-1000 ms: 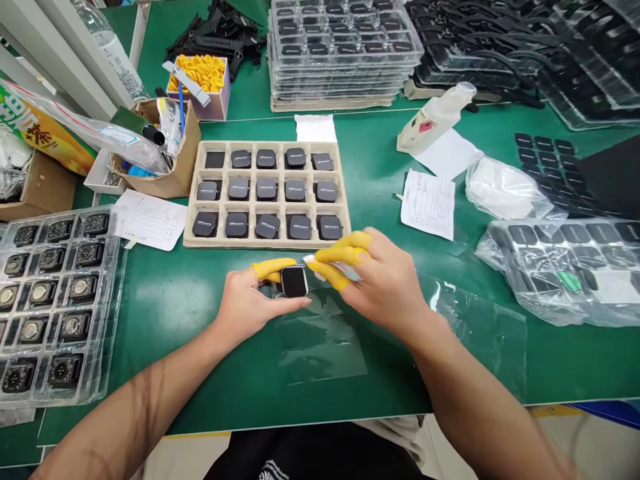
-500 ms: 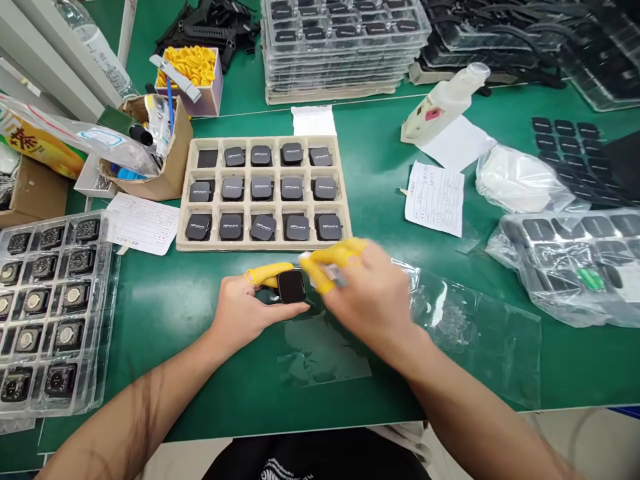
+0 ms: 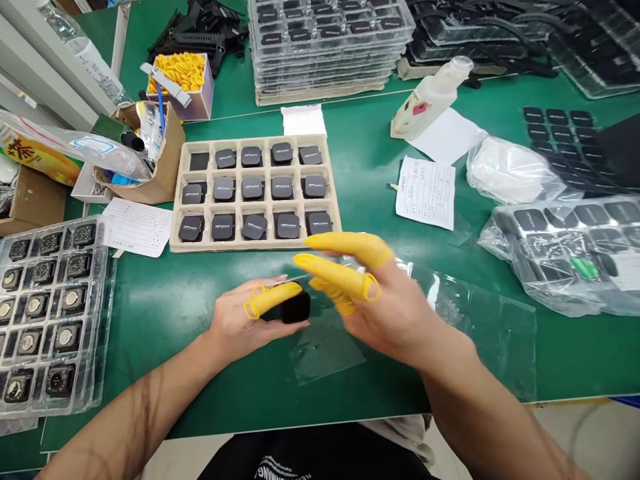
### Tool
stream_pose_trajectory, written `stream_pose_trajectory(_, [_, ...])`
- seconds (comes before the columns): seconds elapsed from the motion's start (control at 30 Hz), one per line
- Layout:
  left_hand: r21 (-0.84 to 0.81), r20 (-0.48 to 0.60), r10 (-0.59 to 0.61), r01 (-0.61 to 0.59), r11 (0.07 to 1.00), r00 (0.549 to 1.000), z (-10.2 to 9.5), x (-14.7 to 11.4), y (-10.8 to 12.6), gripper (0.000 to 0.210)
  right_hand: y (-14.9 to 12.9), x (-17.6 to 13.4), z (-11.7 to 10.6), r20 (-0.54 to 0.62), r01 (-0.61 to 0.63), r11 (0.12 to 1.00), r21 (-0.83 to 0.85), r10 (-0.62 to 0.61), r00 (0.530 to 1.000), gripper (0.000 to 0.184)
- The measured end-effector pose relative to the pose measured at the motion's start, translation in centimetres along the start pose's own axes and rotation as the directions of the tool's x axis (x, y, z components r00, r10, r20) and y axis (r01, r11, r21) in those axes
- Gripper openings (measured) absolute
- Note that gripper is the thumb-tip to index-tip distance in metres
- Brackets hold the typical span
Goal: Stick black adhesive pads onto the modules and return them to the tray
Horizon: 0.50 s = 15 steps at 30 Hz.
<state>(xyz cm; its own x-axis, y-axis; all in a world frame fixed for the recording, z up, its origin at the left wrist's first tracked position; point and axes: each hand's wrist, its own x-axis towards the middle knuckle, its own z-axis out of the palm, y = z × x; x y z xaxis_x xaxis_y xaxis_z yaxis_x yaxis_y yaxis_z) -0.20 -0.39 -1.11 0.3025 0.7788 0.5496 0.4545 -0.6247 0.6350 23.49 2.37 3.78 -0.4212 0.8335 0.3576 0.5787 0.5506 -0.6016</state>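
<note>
My left hand (image 3: 245, 310), with yellow finger cots on its fingers, is closed around a black square smartwatch body (image 3: 297, 305). Its dark glossy face is turned up, partly covered by a yellow-tipped finger. A thin pale edge shows behind that finger; I cannot make out what it is. To the right, my right hand (image 3: 385, 300) hovers above the table, also in yellow finger cots. Its upper fingers are stretched out and apart, the lower ones bent, and nothing shows between them. A clear plastic film (image 3: 327, 357) lies on the green table below both hands.
Beyond my hands sits a cream tray (image 3: 255, 246) of black square pieces. At left lies a clear tray (image 3: 107, 320) of watch bodies. A white bottle (image 3: 425, 100), paper slips (image 3: 425, 193), bagged trays (image 3: 565, 267), a cardboard box (image 3: 167, 163) and stacked trays (image 3: 325, 73) surround the area.
My right hand has spread its fingers, and the white bit at its fingertips no longer shows. My left hand has turned the smartwatch body slightly, with a finger now over its top edge.
</note>
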Motion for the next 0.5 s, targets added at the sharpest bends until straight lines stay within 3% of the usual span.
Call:
stream_pose_trajectory(0.1, [-0.011, 0.012, 0.082, -0.081, 0.997, 0.997, -0.2, -0.2, 0.2, 0.046, -0.4, -0.2, 0.9, 0.147, 0.137, 0.99, 0.029, -0.139, 0.979, 0.046])
stream_pose_trajectory(0.27, [-0.039, 0.132, 0.205, -0.202, 0.979, 0.97, -0.6, -0.6, -0.4, 0.047, 0.3, -0.2, 1.9, 0.041, 0.114, 0.993, -0.018, -0.114, 0.993, 0.039])
stream_pose_trajectory(0.37, [-0.071, 0.195, 0.135, -0.123, 0.99, 0.972, -0.6, -0.9, -0.7, 0.044, 0.7, 0.0, 1.6, -0.004, 0.104, 0.993, -0.056, -0.105, 0.994, 0.033])
stream_pose_trajectory(0.5, [-0.031, 0.145, 0.106, -0.102, 0.994, 0.984, -0.3, -0.6, -0.7, 0.039, 0.6, 0.1, 1.5, 0.006, 0.127, 0.991, -0.051, -0.127, 0.992, 0.017])
